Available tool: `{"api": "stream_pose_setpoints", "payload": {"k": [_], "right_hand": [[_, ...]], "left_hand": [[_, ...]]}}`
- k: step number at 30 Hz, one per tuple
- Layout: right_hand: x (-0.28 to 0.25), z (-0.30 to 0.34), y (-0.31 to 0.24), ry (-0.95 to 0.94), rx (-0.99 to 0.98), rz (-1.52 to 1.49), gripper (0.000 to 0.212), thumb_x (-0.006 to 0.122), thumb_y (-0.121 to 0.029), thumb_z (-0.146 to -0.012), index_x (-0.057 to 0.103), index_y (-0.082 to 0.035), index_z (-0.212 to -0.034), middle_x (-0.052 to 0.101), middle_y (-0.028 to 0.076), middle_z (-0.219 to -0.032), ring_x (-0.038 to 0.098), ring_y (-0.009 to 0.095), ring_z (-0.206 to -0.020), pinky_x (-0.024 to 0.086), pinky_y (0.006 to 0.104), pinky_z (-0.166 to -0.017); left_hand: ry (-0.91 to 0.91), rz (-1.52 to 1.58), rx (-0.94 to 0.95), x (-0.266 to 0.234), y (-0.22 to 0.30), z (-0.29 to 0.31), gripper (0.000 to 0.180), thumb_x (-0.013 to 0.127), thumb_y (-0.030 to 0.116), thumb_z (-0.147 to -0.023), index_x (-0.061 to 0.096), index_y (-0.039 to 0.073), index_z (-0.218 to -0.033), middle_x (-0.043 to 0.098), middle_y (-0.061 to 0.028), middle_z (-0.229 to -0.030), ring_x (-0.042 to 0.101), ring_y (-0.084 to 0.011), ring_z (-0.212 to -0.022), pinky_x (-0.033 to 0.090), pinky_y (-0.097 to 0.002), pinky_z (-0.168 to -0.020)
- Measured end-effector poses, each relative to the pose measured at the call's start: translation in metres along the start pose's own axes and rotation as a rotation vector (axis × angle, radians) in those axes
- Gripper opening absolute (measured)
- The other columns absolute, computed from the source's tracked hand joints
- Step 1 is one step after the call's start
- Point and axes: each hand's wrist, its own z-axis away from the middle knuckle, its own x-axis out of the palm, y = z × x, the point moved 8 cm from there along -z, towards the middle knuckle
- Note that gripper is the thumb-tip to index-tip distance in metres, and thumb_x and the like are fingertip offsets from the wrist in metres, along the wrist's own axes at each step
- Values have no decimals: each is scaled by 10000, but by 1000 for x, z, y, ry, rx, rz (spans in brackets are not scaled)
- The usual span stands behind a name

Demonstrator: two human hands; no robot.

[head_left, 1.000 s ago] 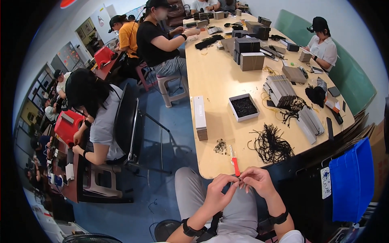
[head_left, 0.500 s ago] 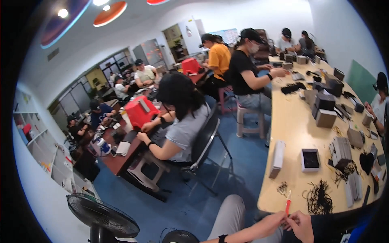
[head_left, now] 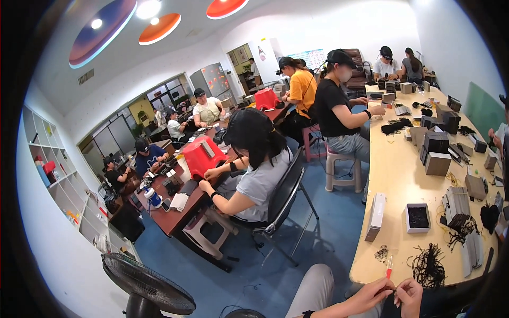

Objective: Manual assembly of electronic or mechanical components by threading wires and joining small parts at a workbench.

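Note:
My left hand (head_left: 372, 294) and my right hand (head_left: 409, 298) meet fingertip to fingertip just off the table's near edge. Both are closed in a pinch. Something small and dark shows between the fingertips, too small to name. Just beyond them a slim tool with a red handle (head_left: 389, 267) lies at the table edge, close to my left fingers. Right of it spreads a tangled heap of black cords (head_left: 428, 266). A scatter of tiny dark bits (head_left: 381, 254) lies beside the tool's tip.
On the pale wooden table (head_left: 392, 185) stand an upright pale box (head_left: 376, 216), a small open box (head_left: 418, 229) with black contents, and stacks of grey boxes (head_left: 438, 163). A standing fan (head_left: 148, 283) is at lower left. Several people work at both tables; one sits on a folding chair (head_left: 286, 204).
The whole view has shifted, so the room sits further right and lower. My hands stay together near the table edge, still pinching.

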Motion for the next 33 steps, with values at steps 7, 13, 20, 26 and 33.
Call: {"api": "stream_pose_setpoints", "payload": {"k": [7,13,20,26,33], "right_hand": [[-9,8,-6,114,-27,207,93,616,-121,-914,592,-31,-920,576,-5,-707,503,47,-550,357,178,-462],[-11,11,-18,344,-138,524,135,598,-134,-925,587,0,-910,591,34,-726,487,89,-573,385,230,-523],[20,2,-21,213,-211,546,131,575,-123,-931,595,7,-937,596,66,-761,523,110,-635,428,255,-586],[0,10,9,191,-138,468,132,571,-101,-939,582,20,-990,594,25,-799,529,72,-665,433,221,-578],[-16,-2,30,188,111,183,99,646,-70,-852,582,6,-852,577,17,-704,494,50,-557,387,199,-492]], "left_hand": [[-98,-85,16,8,-18,8,154,593,155,-901,584,19,-972,599,-148,-873,601,-269,-813,469,-349,-702],[-13,219,-158,12,-59,8,194,614,172,-910,603,-21,-905,611,-55,-831,578,-123,-797,464,-269,-713],[95,451,-302,4,-68,11,257,633,191,-910,669,-15,-1060,642,-43,-924,595,-96,-855,473,-225,-773],[74,192,-172,8,-58,16,213,661,148,-873,680,12,-1036,639,-75,-900,608,-140,-835,469,-257,-742],[-56,263,-301,13,-57,7,176,660,137,-883,669,9,-1003,667,-39,-933,595,-82,-868,478,-248,-795]]}}
